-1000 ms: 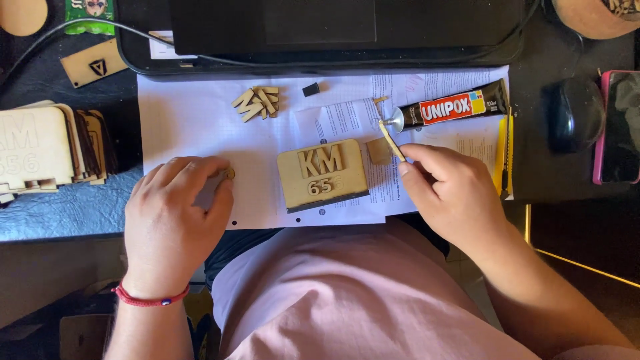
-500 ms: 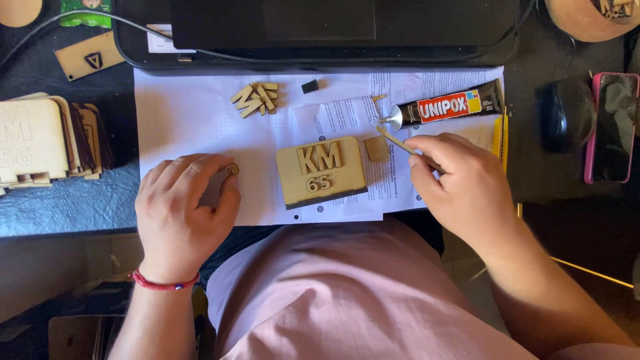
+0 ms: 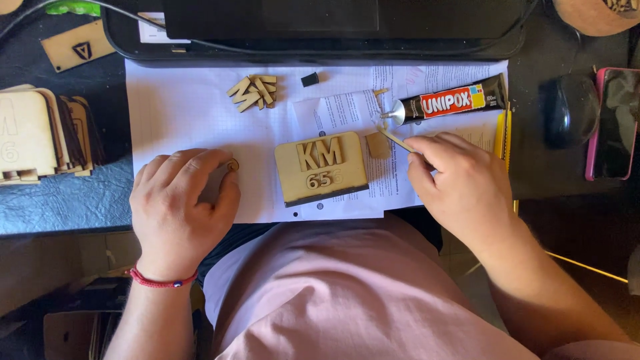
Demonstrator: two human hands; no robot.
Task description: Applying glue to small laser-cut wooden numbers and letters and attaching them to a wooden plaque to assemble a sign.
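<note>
Fingers of the right hand [image 3: 460, 187] are pinched together on a thin wooden stick [image 3: 398, 141], whose far tip points at the open nozzle of the glue tube [image 3: 445, 105], just right of and above the wooden plaque [image 3: 322, 169]. Left of the plaque, the left hand [image 3: 181, 207] lies flat on the white paper [image 3: 180, 107], its fingers curled down over a small wooden piece [image 3: 220, 179] that peeks out near the thumb; they press on it rather than lift it.

The plaque sits in the middle of the paper, touching neither hand. Raised letters already stand in its upper row and raised digits in the row below, though whether the lower row is complete I cannot tell. A small square wooden bit [image 3: 378, 145] lies just beside the plaque's right edge, under the stick. Above and left of the plaque a little heap of loose wooden cutouts [image 3: 253, 91] waits unused, and a small black cap [image 3: 309, 79] lies above it.

Judging by this, the gluing looks well along: most characters are on, with the piece under the left hand and the heap not yet placed. Far left of the plaque, similar finished plaques [image 3: 40, 137] stand stacked on the table [image 3: 60, 207]
</note>
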